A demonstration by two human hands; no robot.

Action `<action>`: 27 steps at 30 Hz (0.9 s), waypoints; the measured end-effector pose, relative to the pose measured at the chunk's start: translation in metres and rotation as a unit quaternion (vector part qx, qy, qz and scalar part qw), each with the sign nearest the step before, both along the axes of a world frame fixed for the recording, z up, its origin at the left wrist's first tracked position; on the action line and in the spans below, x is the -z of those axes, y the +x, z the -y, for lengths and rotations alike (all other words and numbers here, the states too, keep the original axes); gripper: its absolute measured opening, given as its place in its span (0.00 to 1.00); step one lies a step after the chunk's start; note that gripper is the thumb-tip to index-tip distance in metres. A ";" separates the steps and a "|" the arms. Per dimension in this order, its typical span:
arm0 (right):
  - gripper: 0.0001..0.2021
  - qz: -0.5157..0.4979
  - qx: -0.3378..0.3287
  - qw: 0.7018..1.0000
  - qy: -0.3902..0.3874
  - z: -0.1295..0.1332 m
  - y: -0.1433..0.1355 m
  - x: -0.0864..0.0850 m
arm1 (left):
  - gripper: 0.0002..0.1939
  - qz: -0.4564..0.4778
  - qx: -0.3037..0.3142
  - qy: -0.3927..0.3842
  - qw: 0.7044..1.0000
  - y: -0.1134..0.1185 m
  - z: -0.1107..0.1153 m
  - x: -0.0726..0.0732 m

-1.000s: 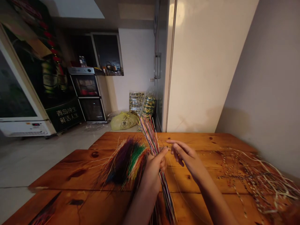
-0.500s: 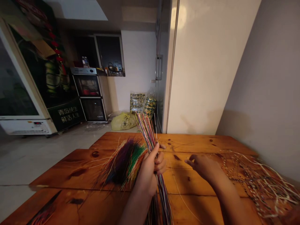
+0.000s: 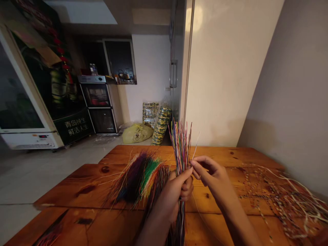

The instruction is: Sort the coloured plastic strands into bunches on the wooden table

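Multicoloured upright bundle of thin cords [image 3: 181,150], lower centre of the frame, and the left hand [image 3: 176,188] is wrapped round it; looks light, springy, perhaps slippery, so grip beneath the splay! Just rightward, the right hand [image 3: 211,171] pinches one slim white strand [image 3: 196,148].

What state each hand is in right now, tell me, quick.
Left hand: closed around a bundle of colored strands.
Right hand: pinched shut, apparently on one pale strand.
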State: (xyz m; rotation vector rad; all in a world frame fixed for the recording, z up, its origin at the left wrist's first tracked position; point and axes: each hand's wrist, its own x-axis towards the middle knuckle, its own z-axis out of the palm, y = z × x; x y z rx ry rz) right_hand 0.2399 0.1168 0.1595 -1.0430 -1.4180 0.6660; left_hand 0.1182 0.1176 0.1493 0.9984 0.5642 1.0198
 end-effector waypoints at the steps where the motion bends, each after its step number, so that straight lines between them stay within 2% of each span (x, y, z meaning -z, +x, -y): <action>1: 0.11 -0.017 -0.010 1.000 -0.004 0.000 0.000 0.000 | 0.17 -0.003 0.001 -0.001 1.000 0.001 0.001 0.000; 4: 0.11 -0.063 -0.017 0.998 -0.005 0.001 0.002 -0.001 | 0.16 -0.012 -0.009 -0.009 1.000 0.003 0.002 -0.001; 6: 0.12 -0.089 0.010 0.996 -0.002 0.003 0.005 -0.003 | 0.15 -0.013 -0.027 -0.007 1.000 0.003 0.002 -0.001; 11: 0.13 -0.118 0.068 0.991 0.017 0.007 0.016 -0.008 | 0.14 -0.029 -0.119 -0.003 0.992 -0.001 -0.005 -0.001; 14: 0.13 -0.130 0.075 0.988 0.023 0.007 0.020 -0.010 | 0.15 -0.060 -0.136 0.016 0.989 -0.005 -0.011 0.000; 17: 0.11 -0.172 0.143 0.972 0.075 0.010 0.023 -0.013 | 0.16 -0.060 -0.182 0.048 0.980 -0.006 -0.018 0.005; 20: 0.08 -0.223 0.245 0.927 0.176 0.015 0.026 -0.018 | 0.17 -0.001 -0.296 0.055 0.954 -0.006 -0.026 0.012; 23: 0.06 -0.238 0.290 0.893 0.247 0.020 0.031 -0.023 | 0.17 0.053 -0.390 0.072 0.917 -0.010 -0.031 0.015; 25: 0.05 -0.234 0.293 0.890 0.260 0.024 0.036 -0.027 | 0.16 0.069 -0.437 0.093 0.892 -0.013 -0.032 0.014; 27: 0.06 -0.223 0.283 0.901 0.242 0.028 0.042 -0.028 | 0.15 0.072 -0.465 0.101 0.877 -0.017 -0.030 0.010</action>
